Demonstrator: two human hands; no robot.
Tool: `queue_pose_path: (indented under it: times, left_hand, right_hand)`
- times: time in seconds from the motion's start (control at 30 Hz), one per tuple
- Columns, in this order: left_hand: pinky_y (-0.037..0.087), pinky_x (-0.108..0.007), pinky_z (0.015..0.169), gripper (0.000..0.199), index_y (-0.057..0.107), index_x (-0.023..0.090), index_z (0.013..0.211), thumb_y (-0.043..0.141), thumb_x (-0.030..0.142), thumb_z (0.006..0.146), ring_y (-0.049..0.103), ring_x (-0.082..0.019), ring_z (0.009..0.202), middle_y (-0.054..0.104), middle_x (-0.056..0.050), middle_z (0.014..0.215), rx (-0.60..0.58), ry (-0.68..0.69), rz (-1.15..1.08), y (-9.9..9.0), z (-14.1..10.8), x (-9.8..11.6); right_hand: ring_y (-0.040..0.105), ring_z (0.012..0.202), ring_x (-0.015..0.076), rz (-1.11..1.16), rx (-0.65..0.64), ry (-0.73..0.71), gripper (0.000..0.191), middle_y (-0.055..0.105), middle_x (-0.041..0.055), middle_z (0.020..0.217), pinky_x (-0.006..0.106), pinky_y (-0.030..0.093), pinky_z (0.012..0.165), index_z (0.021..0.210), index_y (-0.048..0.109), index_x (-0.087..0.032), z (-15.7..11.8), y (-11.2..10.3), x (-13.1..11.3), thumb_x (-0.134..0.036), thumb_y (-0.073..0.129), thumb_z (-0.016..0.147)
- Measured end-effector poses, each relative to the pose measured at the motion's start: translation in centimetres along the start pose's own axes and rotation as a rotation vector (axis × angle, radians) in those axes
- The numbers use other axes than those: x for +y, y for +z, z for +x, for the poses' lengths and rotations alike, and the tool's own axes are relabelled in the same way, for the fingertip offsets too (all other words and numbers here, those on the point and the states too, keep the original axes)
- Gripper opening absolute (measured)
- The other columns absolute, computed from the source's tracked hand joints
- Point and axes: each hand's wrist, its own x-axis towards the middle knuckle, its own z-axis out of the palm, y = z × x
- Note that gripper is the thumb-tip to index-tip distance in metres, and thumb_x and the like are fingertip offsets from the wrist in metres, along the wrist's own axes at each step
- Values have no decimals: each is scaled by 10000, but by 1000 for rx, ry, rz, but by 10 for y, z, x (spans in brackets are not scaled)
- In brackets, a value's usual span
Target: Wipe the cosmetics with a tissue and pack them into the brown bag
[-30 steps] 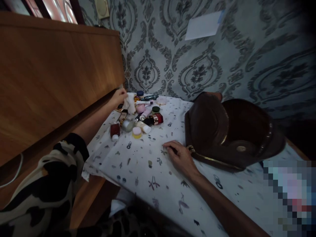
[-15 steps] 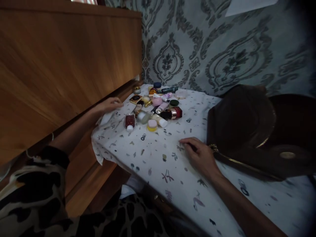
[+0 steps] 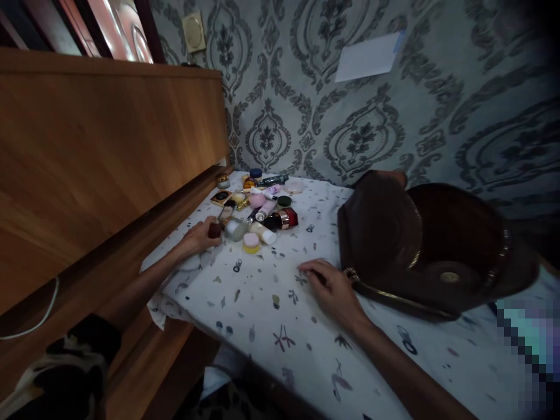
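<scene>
My left hand (image 3: 198, 238) is closed around a small dark red bottle (image 3: 214, 230) at the left edge of a cluster of cosmetics. Right beside it lies a frosted jar (image 3: 236, 230) with a gold lid. A small yellow jar with a pale pink lid (image 3: 251, 242) stands in front, and a cream tube with a white cap (image 3: 265, 233) touches the group. My right hand (image 3: 335, 291) rests on the printed cloth with its fingers loosely bent and apart, holding nothing. Close to its right is a brown leather bag (image 3: 385, 233) with its top gaping.
Behind the jars lie a red bottle (image 3: 289, 219), a dark green lid (image 3: 284, 201) and a compact (image 3: 221, 197). A wooden cabinet (image 3: 109, 134) borders the left side. Patterned wallpaper (image 3: 266, 137) rises behind the table. A white cable (image 3: 48, 309) hangs at lower left.
My left hand has moved from the table's left edge to the dark red bottle and gripped it. My right hand stays by the bag. The camera view has tilted up and turned right.
</scene>
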Motion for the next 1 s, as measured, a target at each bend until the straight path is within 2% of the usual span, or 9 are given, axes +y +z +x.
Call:
queue_pose_path:
  times: [0.23,0.37,0.5,0.57,0.6,0.67,0.77,0.87,1.0]
  left_hand:
    - [485,-358,931,813,364,258,1489,647,494,765,608,-288,1163,613,-95,1316,61,-78,7,-7,43,-22]
    - [487,-367,936,777,379,273,1490,630,491,787,611,-290,1156,628,-84,1301,69,-129,33,-15,57,-30]
    - [500,-411,896,785,408,306,1477,619,606,783,632,-333,1113,634,-106,1270,65,-158,72,-25,52,-29]
    - [509,-450,849,762,439,317,1456,576,667,794,644,-369,1073,606,-140,1270,112,-162,115,-28,42,-21]
    - [513,-455,825,714,459,313,1440,540,663,823,650,-370,1048,594,-152,1255,174,-144,147,-29,35,-15]
    - [517,-420,804,553,523,275,1379,469,563,910,656,-322,995,602,-140,1167,323,-38,165,-28,20,1]
    - [511,-344,797,452,576,227,1308,410,478,971,632,-241,946,606,-97,1065,419,292,112,-17,-2,30]
    - [503,-337,757,438,612,255,1272,431,512,967,589,-255,1002,588,-106,1089,410,582,210,0,-19,58]
    - [493,-316,707,446,581,308,1308,569,505,908,538,-284,1078,580,-114,1148,324,736,321,16,-26,82]
  right_hand:
    - [642,847,230,2,-12,17,250,705,74,892,372,502,775,878,703,-197,0,0,-2,-229,457,848]
    - [641,887,233,-33,7,15,254,700,77,929,383,513,813,915,697,-199,-2,-2,1,-212,450,857]
    - [626,1040,264,-141,70,19,273,685,109,1078,431,506,918,1004,686,-187,-6,0,8,-229,451,872]
    - [601,1120,292,-224,88,20,292,665,137,1165,467,489,969,1050,678,-171,-8,3,11,-262,455,884]
    - [584,1155,306,-264,93,22,304,653,149,1204,485,478,991,1069,674,-164,-10,4,12,-283,458,892]
    - [547,1220,323,-328,81,22,330,627,162,1265,508,453,1032,1112,662,-158,-13,6,13,-316,457,908]
    - [492,1293,324,-391,5,23,359,587,163,1327,508,426,1072,1180,630,-158,-16,4,11,-326,437,929]
    - [506,1265,339,-436,-92,80,366,567,188,1317,501,440,1052,1190,613,-137,-4,-1,4,-326,460,918]
    - [492,1265,340,-434,-136,94,446,470,207,1392,488,433,1052,1311,525,-127,45,4,-9,-278,506,892]
